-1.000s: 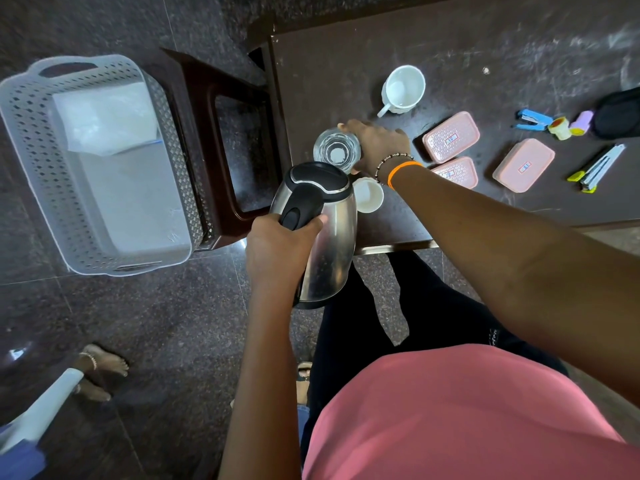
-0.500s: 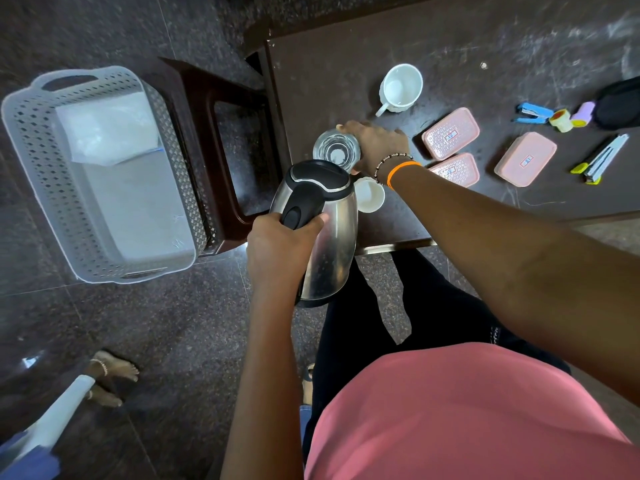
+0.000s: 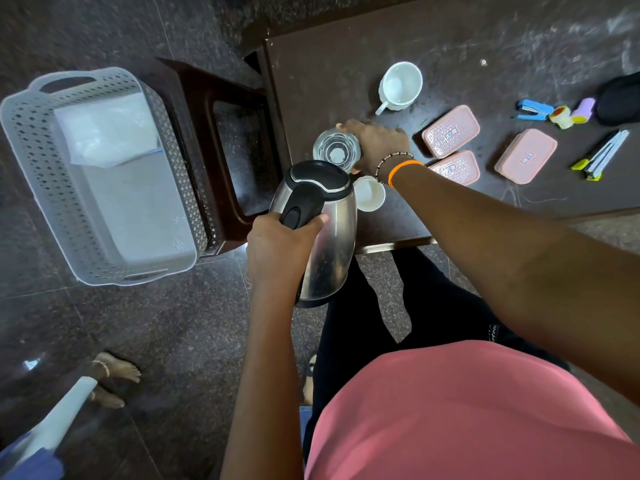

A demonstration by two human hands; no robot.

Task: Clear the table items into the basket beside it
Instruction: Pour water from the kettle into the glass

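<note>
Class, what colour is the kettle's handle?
Black, on a silver steel kettle; the head view shows it in the left hand.

A home room: kettle (image 3: pixel 320 220), cups (image 3: pixel 400 86) and lunch boxes (image 3: pixel 450 131) on a wooden table (image 3: pixel 346 46)

basket (image 3: pixel 104 174) on floor, left of counter (image 3: pixel 346 81) | stool (image 3: pixel 221 150) between | mug (image 3: pixel 400 87) behind glass (image 3: pixel 336 150) | boxes (image 3: pixel 450 131) right of glass

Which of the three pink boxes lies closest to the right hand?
The pink box just beyond the orange wristband, nearest the table's front edge. The other two pink boxes sit farther from the right hand.
</note>
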